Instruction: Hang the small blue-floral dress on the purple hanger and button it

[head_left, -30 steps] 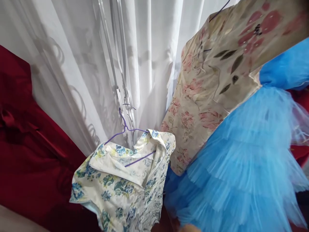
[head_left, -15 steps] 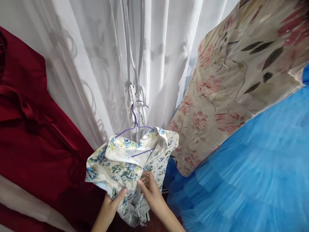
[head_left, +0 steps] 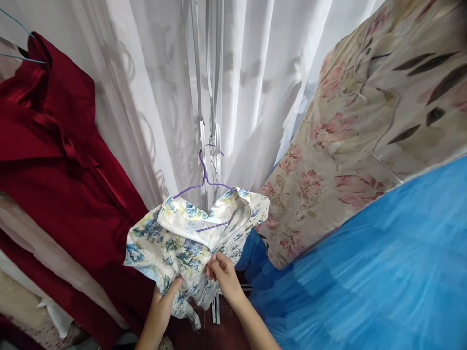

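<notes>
A white sleeveless blouse printed with blue and yellow flowers hangs on a purple wire hanger. The hanger's hook is caught on a white hanging stand. My left hand grips the blouse low on its left side, thumb in front and the fingers hidden behind the cloth. At the front opening, just under the neckline, my right hand pinches the blouse with bent fingers. Whether a button lies between those fingers is too small to tell.
Left of the blouse hangs a dark red dress. To the right are a beige dress with pink flowers and a blue tulle skirt. White curtains cover the back. Dark red floor shows below.
The view has shifted slightly left, showing more of the red dress. The lower part of the blouse is lifted and bunched toward my left hand. My right hand has moved up slightly along the front opening.
</notes>
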